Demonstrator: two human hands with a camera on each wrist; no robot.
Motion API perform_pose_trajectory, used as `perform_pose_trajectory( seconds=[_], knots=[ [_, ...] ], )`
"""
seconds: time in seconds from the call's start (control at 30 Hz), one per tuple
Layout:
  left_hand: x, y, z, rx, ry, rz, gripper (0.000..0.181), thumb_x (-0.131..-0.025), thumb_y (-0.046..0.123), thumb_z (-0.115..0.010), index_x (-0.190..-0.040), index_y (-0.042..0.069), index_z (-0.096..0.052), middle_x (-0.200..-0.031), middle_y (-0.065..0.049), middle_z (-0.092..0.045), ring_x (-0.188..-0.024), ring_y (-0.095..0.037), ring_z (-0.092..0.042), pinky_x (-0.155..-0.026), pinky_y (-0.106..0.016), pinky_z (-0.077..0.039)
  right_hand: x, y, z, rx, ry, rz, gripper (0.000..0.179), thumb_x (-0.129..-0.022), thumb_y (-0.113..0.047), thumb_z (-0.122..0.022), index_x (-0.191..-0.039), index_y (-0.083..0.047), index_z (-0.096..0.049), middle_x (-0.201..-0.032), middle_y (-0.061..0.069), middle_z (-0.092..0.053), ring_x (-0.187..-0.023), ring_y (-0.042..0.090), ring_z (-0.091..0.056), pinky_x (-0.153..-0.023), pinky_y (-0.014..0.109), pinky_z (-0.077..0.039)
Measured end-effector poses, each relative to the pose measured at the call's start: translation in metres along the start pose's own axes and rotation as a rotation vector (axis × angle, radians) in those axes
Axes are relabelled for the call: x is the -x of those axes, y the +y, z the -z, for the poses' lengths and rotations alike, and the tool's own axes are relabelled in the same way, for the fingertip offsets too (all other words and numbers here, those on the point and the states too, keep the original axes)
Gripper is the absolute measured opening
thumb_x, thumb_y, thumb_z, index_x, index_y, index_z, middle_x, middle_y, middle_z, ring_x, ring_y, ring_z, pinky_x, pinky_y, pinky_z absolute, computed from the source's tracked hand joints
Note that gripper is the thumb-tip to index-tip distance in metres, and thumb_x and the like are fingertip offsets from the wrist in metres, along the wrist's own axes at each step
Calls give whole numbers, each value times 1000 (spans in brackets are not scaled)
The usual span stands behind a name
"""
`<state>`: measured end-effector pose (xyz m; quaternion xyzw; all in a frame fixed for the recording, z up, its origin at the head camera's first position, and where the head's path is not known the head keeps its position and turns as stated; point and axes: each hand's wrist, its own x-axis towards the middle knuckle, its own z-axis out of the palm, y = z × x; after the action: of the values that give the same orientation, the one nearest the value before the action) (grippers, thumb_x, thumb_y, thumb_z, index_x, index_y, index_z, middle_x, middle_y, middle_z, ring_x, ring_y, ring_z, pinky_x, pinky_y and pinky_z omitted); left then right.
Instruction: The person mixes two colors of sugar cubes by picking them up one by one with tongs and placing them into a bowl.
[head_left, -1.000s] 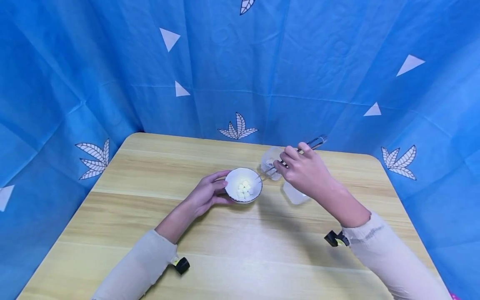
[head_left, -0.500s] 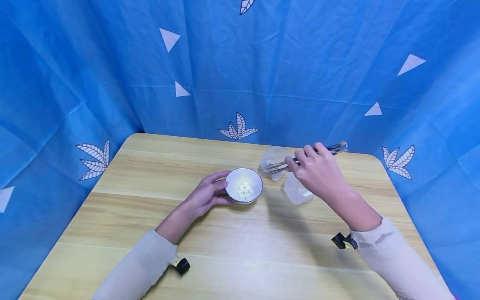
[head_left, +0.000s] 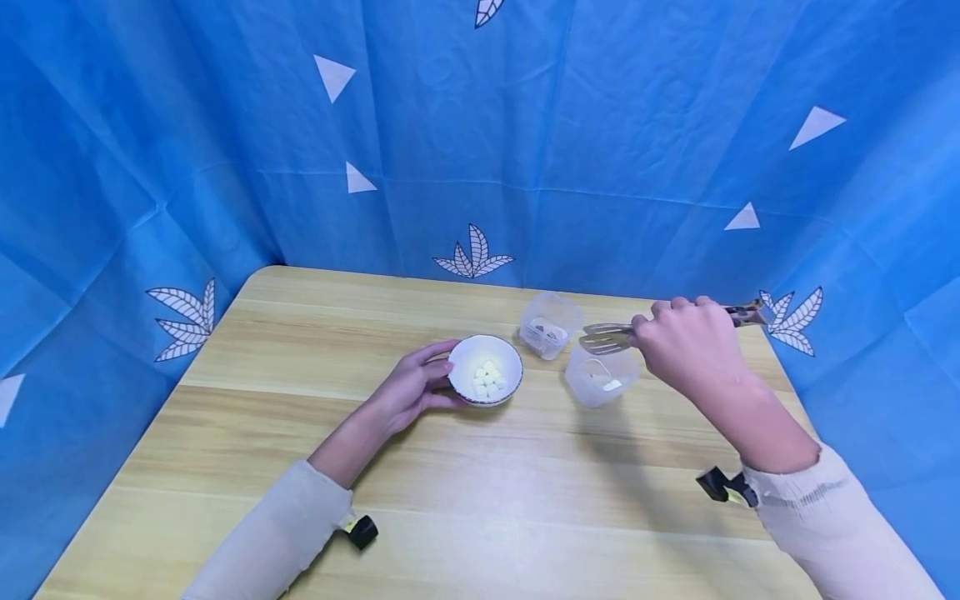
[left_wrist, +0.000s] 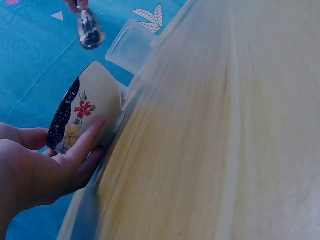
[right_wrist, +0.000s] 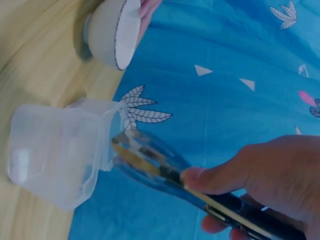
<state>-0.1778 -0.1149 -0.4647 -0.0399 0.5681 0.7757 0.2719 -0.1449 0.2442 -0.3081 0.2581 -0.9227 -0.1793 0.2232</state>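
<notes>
Bowl (head_left: 467, 357), one, white inside, dark at the rim, with a red flower on the outer wall: centre of the table (head_left: 450, 500) toward the far edge, left of both tubs in the head view. Cubes (head_left: 489, 380), small, pale, several: grouped in the bottom of the bowl. Left hand (head_left: 415, 385): clamped on the bowl's left side, fingers and thumb bent about its wall. Tongs (head_left: 607, 337), one pair, metal, with slotted heads and a dark handle: raised above the right tub, heads slightly apart. Right hand (head_left: 692, 343): clamped round the tongs' handle. Left tub (head_left: 567, 308), clear plastic: beyond and right of the bowl; contents too small to identify. Right tub (head_left: 583, 390), cloudy plastic: nearer the person, a pale piece inside. Curtain (head_left: 600, 125), blue, with white triangles and leaves: behind the table.
</notes>
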Motion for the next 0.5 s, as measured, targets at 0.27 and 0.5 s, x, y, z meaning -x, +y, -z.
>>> perform_pose_trajectory(
  seconds=[0.27,0.5],
  knots=[
    [0,0,1,8,-2,-3,53,-108,8,-47,-159,17,-40,-162,-20,-39,-137,-42,-54,-99,-57,-61,0,-1,-4,-34,-192,-10,23,-80,3,-70,-64,-13,-65,-55,3,-51,-50,19,-40,-41,33,-36],
    [0,0,1,7,1,3,53,-108,7,-47,-160,17,-40,-161,-20,-39,-136,-41,-55,-99,-57,-61,-6,-8,-13,2,-224,31,22,-77,2,-72,-63,-14,-65,-52,-1,-46,-50,15,-32,-40,29,-28]
  ],
)
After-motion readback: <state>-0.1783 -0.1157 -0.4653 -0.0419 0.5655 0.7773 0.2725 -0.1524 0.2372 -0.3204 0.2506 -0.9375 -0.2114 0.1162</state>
